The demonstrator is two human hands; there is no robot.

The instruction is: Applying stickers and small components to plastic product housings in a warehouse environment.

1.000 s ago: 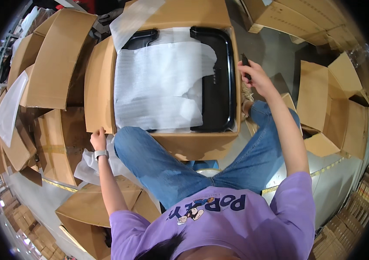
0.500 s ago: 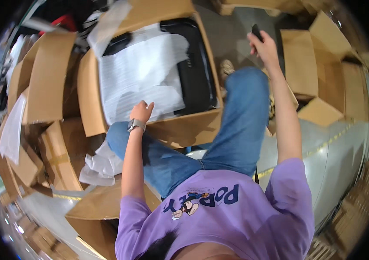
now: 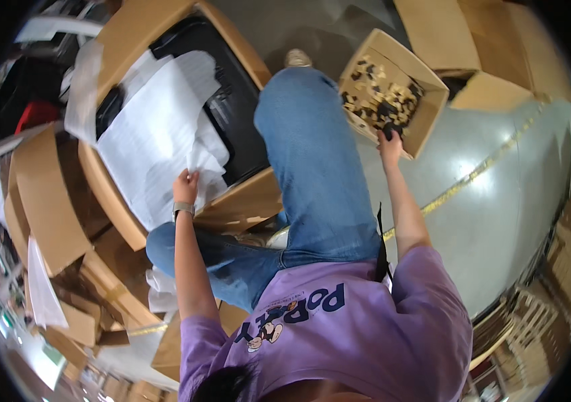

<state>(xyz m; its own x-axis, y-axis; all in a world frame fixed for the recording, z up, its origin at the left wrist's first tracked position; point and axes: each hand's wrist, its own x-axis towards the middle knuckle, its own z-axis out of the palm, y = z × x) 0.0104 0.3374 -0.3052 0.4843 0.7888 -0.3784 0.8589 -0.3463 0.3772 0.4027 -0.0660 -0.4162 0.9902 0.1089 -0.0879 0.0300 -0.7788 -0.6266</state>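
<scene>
My left hand [image 3: 187, 185] pinches the near edge of a white foam sheet [image 3: 158, 127], whose corner is creased and raised at the fingers. Beneath that sheet, black moulded parts [image 3: 242, 130] with a smooth surface lie in a large open cardboard box [image 3: 248, 201]; the sheet hides much of them. On the right, my right hand [image 3: 390, 149] reaches over the near edge of a smaller carton [image 3: 426, 127], its fingers closed on a small black piece [image 3: 390, 128]. Several small tan and black pieces [image 3: 382, 94] cover that carton's bottom; their exact kind is too small to tell.
Open cardboard boxes [image 3: 47, 201] stand crowded on the left, with a loose white plastic sheet [image 3: 38, 285]. Another large carton [image 3: 463, 33] stands at the far right. Yellow tape [image 3: 460, 187] crosses the grey floor. My legs [image 3: 315, 161] are between the large box and the small carton.
My view has turned right. My right hand has come down and nearer, with the black piece, to the small carton. My left hand has closed on the foam sheet's edge and raised it slightly.
</scene>
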